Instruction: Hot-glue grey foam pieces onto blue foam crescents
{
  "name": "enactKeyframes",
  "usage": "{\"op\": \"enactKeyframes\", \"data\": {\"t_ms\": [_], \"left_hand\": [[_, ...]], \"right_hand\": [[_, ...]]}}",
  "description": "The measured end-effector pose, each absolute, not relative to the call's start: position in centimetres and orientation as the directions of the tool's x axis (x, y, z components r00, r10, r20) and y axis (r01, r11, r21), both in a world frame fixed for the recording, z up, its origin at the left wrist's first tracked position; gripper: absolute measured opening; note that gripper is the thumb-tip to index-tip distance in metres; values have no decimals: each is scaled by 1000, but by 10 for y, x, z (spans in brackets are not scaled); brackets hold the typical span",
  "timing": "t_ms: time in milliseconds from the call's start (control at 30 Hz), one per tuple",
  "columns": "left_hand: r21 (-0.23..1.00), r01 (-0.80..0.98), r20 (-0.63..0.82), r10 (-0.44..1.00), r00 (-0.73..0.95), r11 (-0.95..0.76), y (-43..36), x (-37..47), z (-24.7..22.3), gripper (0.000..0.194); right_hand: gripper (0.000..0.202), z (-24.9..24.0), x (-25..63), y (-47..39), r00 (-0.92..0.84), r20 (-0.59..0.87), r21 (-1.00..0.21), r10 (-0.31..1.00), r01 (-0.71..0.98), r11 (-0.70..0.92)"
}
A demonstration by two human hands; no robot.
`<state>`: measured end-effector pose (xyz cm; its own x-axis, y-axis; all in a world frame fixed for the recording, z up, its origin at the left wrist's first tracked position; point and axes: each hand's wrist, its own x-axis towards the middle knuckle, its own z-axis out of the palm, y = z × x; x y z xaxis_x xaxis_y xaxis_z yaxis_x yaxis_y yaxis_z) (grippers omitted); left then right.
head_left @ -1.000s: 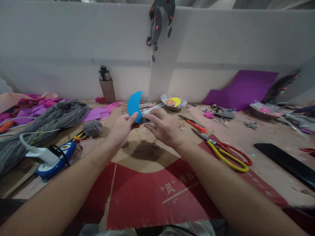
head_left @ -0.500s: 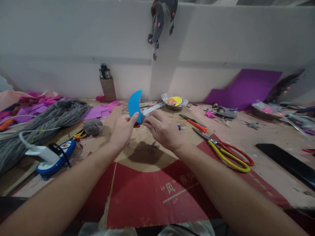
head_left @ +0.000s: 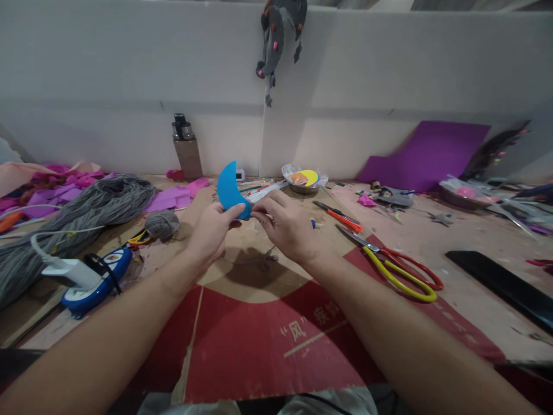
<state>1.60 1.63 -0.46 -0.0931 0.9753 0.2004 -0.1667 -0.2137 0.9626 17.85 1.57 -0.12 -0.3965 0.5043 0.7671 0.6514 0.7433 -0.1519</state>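
Observation:
A blue crescent-shaped cutout point(head_left: 228, 187) is held up over the cardboard. Its lower end is pinched between the thumb and fingers of my left hand point(head_left: 211, 229). My right hand point(head_left: 287, 225) is closed in a pinch right at that end's tip, where a bit of grey yarn point(head_left: 252, 206) shows against the blue. The fingertips hide most of this spot. Below the hands, a loose grey strand point(head_left: 268, 260) lies on the cardboard in their shadow. A ball of grey yarn point(head_left: 162, 223) rests left of my left hand.
Red-and-yellow-handled scissors point(head_left: 395, 268) and an orange-handled cutter point(head_left: 341, 216) lie right of my hands. Further right is a black phone-like slab point(head_left: 496, 282). A blue power strip point(head_left: 97, 285) with a white plug and a grey yarn skein point(head_left: 103, 210) fill the left.
The crescent has tipped to the left, its upper point lower and further left, and my left hand has turned with it. My right hand keeps its pinch at the tip.

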Motion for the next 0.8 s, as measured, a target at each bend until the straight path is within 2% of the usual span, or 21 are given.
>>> {"op": "enactKeyframes", "data": {"t_ms": [167, 300, 400, 467, 533, 633, 700, 800], "left_hand": [[948, -147, 245, 945, -218, -280, 24, 10, -8, 23], [949, -143, 222, 919, -326, -281, 30, 5, -10, 26], [943, -174, 216, 921, -325, -283, 31, 4, -10, 26], [936, -191, 225, 920, -320, -295, 31, 4, -9, 25], [931, -194, 238, 918, -318, -309, 32, 3, -8, 24], [928, -188, 256, 916, -309, -323, 34, 1, -8, 25], [924, -191, 267, 917, -296, -331, 35, -1, -8, 26], [923, -179, 283, 915, -288, -341, 35, -2, -8, 25]], "right_hand": [[16, -8, 171, 12, -460, 736, -154, 496, 600, 785], [12, -16, 162, 7, -554, 627, -182, 548, 580, 794], [15, -17, 156, 1, -639, 539, -108, 549, 594, 797], [23, -12, 155, -3, -659, 530, -50, 534, 605, 795], [28, -5, 160, -6, -604, 567, -83, 560, 635, 768], [25, 4, 182, -6, -396, 611, -255, 685, 721, 644], [21, 4, 205, -3, -249, 589, -325, 769, 798, 507], [19, -7, 242, 5, -130, 459, -361, 879, 877, 318]]}}
